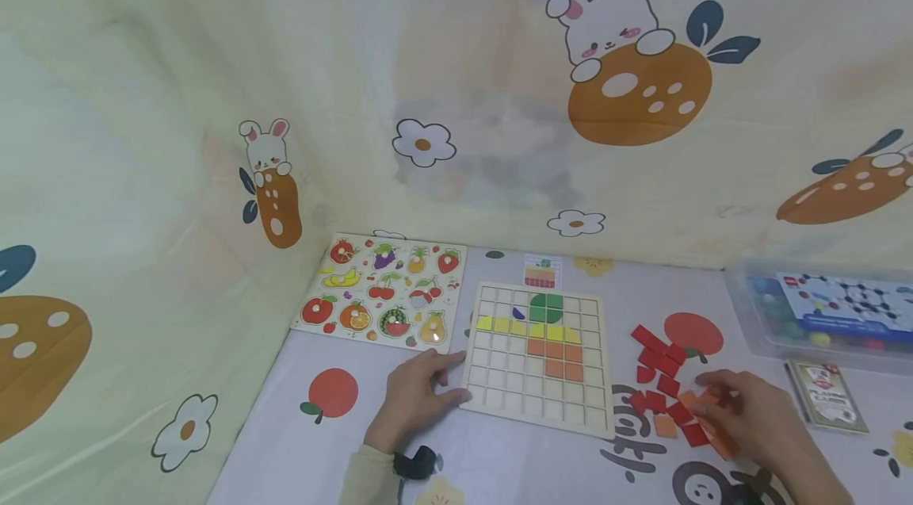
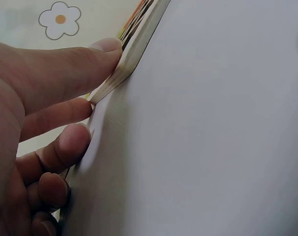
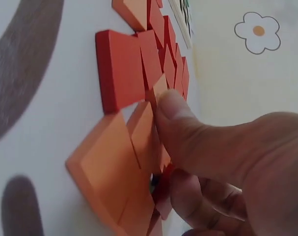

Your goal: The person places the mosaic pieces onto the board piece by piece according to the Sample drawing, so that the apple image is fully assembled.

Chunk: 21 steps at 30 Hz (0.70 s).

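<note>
A square wooden grid board [image 1: 495, 386] lies mid-table, with green quarter pieces [image 1: 545, 308], a yellow row [image 1: 529, 328], orange squares [image 1: 563, 369] and a small blue piece [image 1: 518, 314] on it. My left hand [image 1: 419, 392] rests at its left side, thumb and index finger spread along the edge. In the left wrist view, the thumb presses the board's edge [image 2: 129, 64] near a corner; the other fingers bend loosely. Right of the board, my right hand [image 1: 749, 414] pinches an orange tile [image 3: 159, 87] within a loose pile of red tiles [image 1: 652, 338] and orange tiles [image 3: 109, 167].
A fruit puzzle board [image 1: 388, 299] lies at the back left. A small pattern card [image 1: 544, 270] sits behind the grid board. To the right are a clear plastic box [image 1: 770, 338] with coloured balls and a small card box [image 1: 827, 394]. A printed curtain [image 1: 485, 196] stands behind.
</note>
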Available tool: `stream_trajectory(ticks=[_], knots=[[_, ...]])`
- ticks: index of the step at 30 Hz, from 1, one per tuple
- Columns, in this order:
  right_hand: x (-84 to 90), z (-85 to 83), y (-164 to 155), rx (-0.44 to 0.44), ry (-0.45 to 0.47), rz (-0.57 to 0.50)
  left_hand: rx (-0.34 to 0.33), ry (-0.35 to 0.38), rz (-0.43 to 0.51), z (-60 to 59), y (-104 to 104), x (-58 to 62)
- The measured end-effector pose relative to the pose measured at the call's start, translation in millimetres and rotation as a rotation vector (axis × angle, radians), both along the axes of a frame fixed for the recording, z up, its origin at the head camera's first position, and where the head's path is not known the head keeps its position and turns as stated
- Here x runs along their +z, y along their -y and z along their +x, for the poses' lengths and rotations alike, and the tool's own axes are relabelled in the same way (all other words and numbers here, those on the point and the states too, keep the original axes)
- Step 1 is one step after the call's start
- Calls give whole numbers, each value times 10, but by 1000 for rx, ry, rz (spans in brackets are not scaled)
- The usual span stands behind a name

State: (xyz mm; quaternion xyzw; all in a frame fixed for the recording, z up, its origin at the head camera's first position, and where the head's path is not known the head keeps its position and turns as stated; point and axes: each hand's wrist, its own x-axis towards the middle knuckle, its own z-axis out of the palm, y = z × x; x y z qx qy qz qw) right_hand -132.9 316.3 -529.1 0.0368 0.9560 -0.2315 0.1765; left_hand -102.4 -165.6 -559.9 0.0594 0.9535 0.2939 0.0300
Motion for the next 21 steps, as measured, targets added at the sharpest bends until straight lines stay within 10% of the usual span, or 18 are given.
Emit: stream_trajectory(ticks=[21], knots=[[-39, -23, -184, 25, 5, 44, 2, 1, 2, 0, -1, 1]])
